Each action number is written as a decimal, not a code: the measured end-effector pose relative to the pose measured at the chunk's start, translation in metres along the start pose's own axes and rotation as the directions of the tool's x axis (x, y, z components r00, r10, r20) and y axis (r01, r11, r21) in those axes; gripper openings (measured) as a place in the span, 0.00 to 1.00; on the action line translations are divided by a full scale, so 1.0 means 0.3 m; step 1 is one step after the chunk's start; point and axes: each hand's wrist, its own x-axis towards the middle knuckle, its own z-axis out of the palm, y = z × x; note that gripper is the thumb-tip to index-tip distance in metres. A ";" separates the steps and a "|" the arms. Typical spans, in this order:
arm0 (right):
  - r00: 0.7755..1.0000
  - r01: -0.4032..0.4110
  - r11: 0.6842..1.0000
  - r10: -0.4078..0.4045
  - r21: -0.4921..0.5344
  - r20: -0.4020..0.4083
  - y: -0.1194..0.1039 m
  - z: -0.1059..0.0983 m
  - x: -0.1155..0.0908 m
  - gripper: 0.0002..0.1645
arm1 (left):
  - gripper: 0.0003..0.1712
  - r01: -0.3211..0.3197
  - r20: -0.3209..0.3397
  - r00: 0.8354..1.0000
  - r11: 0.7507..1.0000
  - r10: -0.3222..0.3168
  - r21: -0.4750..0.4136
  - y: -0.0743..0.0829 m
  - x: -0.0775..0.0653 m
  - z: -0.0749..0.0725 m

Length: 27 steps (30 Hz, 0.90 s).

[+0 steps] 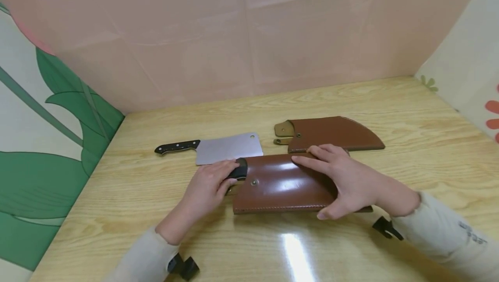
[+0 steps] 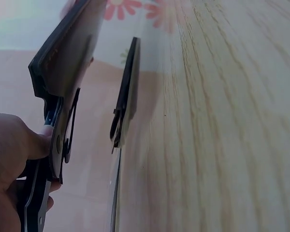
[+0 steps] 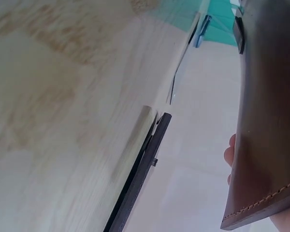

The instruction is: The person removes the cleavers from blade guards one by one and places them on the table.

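Note:
A brown leather knife sheath (image 1: 288, 184) with a stitched edge and a snap stud is held up over the table, tilted. A knife with a black handle (image 1: 239, 169) sits in it, its blade hidden by the leather. My left hand (image 1: 206, 184) grips this handle at the sheath's mouth; in the left wrist view the handle (image 2: 34, 193) runs down past the thumb. My right hand (image 1: 347, 182) holds the sheath's other end, fingers over the upper edge and thumb at the lower one. Fingertips (image 3: 229, 155) show behind the leather in the right wrist view.
Behind the left hand a bare cleaver (image 1: 230, 147) with a black riveted handle lies flat on the wooden table (image 1: 117, 212). A second brown sheath (image 1: 331, 134) with strap flaps lies at the back right. A pink sheet (image 1: 241, 35) hangs behind the table.

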 end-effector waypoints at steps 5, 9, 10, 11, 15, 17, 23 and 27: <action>1.000 0.022 1.000 -0.022 -0.009 -0.014 0.001 0.003 0.000 0.62 | 0.17 -0.006 0.018 1.000 1.000 0.005 0.006 0.001 0.000 -0.002; 0.999 0.038 0.999 -0.038 -0.002 -0.021 0.004 0.003 0.000 0.63 | 0.17 -0.005 0.023 1.000 1.000 0.005 -0.010 0.001 0.000 -0.005; 0.999 0.037 0.999 -0.037 -0.003 -0.020 0.005 0.002 0.000 0.63 | 0.17 -0.005 0.024 1.000 1.000 0.005 -0.014 0.000 0.000 -0.006; 0.999 0.033 0.999 -0.033 0.000 -0.016 0.005 0.002 -0.001 0.63 | 0.17 -0.004 0.025 1.000 1.000 0.004 -0.019 0.000 -0.001 -0.006; 1.000 0.004 1.000 -0.004 0.006 0.008 0.002 -0.001 -0.005 0.64 | 0.18 0.008 0.044 0.999 1.000 -0.007 -0.028 0.000 -0.004 -0.008; 1.000 -0.009 1.000 0.009 0.010 0.019 0.001 -0.002 -0.007 0.63 | 0.18 0.018 0.054 0.998 0.999 -0.017 -0.032 0.000 -0.005 -0.010; 1.000 -0.011 1.000 0.011 0.017 0.024 0.001 -0.006 -0.011 0.63 | 0.19 0.047 0.073 0.996 0.997 -0.043 -0.058 0.001 -0.008 -0.018; 1.000 -0.004 1.000 0.004 0.018 0.020 0.001 -0.007 -0.013 0.63 | 0.19 0.067 0.090 0.994 0.995 -0.060 -0.077 -0.006 -0.010 -0.019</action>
